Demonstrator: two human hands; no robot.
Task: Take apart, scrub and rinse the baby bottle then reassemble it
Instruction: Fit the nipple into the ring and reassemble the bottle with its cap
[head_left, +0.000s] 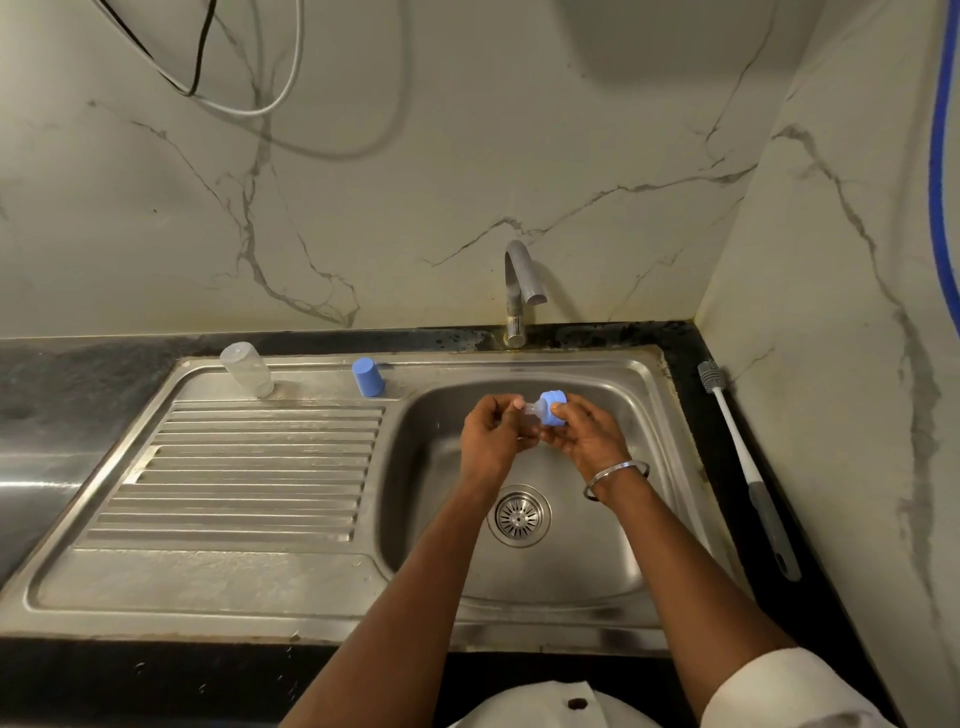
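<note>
Over the sink (410, 493) I see my right hand (587, 439) curled round the blue ring (555, 409). My left hand (491, 441) pinches the clear teat (530, 410) sticking out of it. The bottle (247, 370) stands mouth-down on the drainboard (249, 467), with the blue cap (368, 378) near it.

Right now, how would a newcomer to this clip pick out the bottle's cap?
Start at the steel sink; on its back ledge, left of the tap, stands a small blue cap. The clear bottle further left is see-through, and the only other blue piece, the ring, is held above the basin.
</note>
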